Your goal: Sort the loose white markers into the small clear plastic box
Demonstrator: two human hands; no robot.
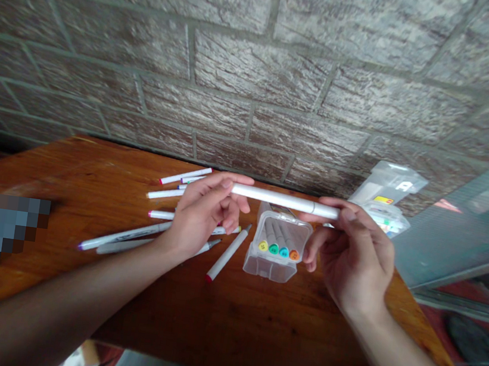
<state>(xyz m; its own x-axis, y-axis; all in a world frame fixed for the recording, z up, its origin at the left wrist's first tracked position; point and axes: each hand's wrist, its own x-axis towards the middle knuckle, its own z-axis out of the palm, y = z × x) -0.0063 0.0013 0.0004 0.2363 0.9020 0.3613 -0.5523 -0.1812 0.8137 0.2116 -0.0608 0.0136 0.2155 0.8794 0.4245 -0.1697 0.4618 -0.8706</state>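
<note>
A white marker (276, 198) is held level between my two hands, above the table. My left hand (202, 210) pinches its left end between thumb and fingers. At the other end, the fingers of my right hand (359, 255) are closed on the marker near a thin ring around its barrel. Below it stands an open clear plastic case (272, 267) with several markers lying inside, their ends yellow, green, blue and orange. A loose white marker with a red end (228, 254) lies just left of the case.
Several more white markers (125, 234) are scattered on the wooden table (234, 326), partly hidden behind my left hand. A second clear case (390, 187) with its lid up stands at the back right. A brick wall (259, 71) rises behind the table, and a glass panel (469, 218) is on the right.
</note>
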